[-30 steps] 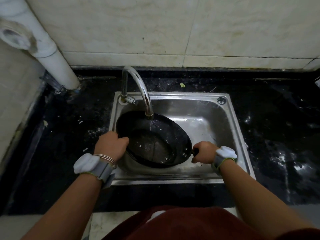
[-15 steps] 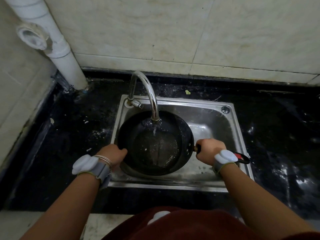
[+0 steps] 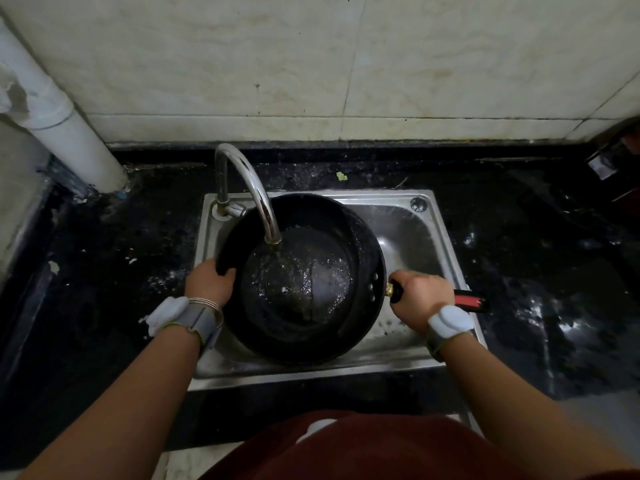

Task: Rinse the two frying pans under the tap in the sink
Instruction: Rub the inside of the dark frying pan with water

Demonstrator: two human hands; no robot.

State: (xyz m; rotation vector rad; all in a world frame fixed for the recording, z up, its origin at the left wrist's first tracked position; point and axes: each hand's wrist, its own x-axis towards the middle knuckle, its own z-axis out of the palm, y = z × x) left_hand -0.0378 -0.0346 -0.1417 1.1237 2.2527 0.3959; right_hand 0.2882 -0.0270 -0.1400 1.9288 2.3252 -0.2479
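Observation:
A black frying pan (image 3: 304, 289) sits in the steel sink (image 3: 403, 230), roughly level under the curved chrome tap (image 3: 252, 188). A thin stream of water falls from the spout into it, and its wet bottom glistens. A second dark rim (image 3: 369, 258) shows around its right side, like another pan nested beneath; I cannot tell for sure. My left hand (image 3: 209, 284) grips the pan's left rim, thumb inside. My right hand (image 3: 419, 299) is closed around the black handle, whose red end (image 3: 471, 301) sticks out past the fist over the sink's right edge.
Wet black countertop (image 3: 540, 271) surrounds the sink on both sides. A white drain pipe (image 3: 69, 133) slants down at the back left. Tiled wall stands behind. A small dark object (image 3: 609, 161) sits at the far right edge of the counter.
The pan has gone from tilted to nearly level and sits further under the spout. My right hand shifted right with the handle, so the red end now shows.

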